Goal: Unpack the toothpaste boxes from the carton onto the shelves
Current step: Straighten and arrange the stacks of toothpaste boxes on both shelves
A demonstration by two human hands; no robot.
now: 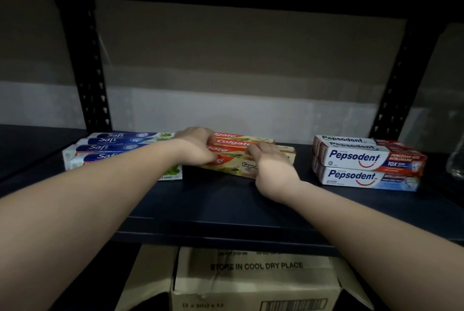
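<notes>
While the Safi boxes (120,152) are sitting stacked at the left of the dark shelf (226,200), the left hand (197,145) is curling its fingers over the red end of the Colgate boxes (238,157) in the middle. The right hand (272,166) is gripping the nearest Colgate box further along, fingers bent over its top. Well apart to the right, the Pepsodent boxes (366,162) are lying stacked. Below the shelf, the carton (253,283) is standing with flaps open.

red-and-cream Colgate boxes (241,157), blue-and-white Safi boxes (110,152), dark shelf (226,205)
</notes>
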